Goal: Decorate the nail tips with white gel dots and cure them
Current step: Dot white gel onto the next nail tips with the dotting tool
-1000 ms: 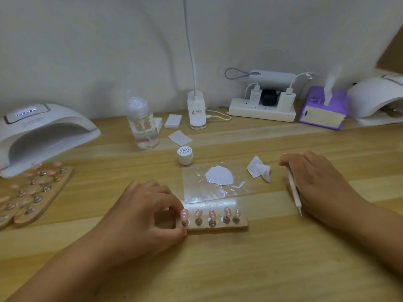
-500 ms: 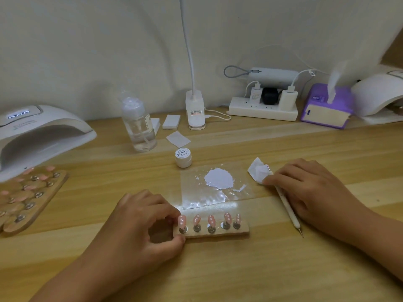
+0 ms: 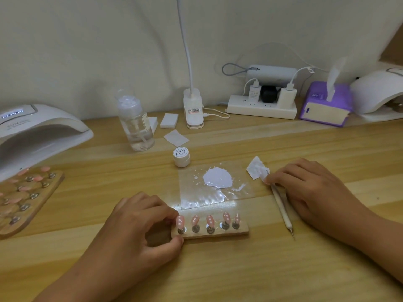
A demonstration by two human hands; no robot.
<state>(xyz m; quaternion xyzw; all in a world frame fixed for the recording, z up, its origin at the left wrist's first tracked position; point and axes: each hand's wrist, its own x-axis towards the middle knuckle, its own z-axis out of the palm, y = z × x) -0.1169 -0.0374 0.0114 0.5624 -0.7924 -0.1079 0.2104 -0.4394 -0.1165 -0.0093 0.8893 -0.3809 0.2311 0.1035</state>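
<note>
A small wooden holder (image 3: 218,233) carries a row of pink nail tips (image 3: 209,221) with white dots. My left hand (image 3: 139,227) pinches the holder's left end between thumb and fingers. Behind it lies a clear sheet (image 3: 196,192) with a blob of white gel (image 3: 218,177). My right hand (image 3: 309,188) holds a white dotting tool (image 3: 282,210) against the table, its near tip pointing toward me and its far tip pressed into a crumpled white wipe (image 3: 257,168). A white curing lamp (image 3: 37,131) stands at the far left.
A small white gel jar (image 3: 181,156) sits behind the sheet. Further back are a clear pump bottle (image 3: 135,123), white pads (image 3: 169,120), a desk lamp base (image 3: 193,110), a power strip (image 3: 261,105), a purple tissue box (image 3: 325,103) and a second lamp (image 3: 379,92). A bigger nail board (image 3: 24,197) lies left.
My right hand has moved forward and left from beside the holder to the crumpled wipe, carrying the dotting tool. My left hand stays on the holder.
</note>
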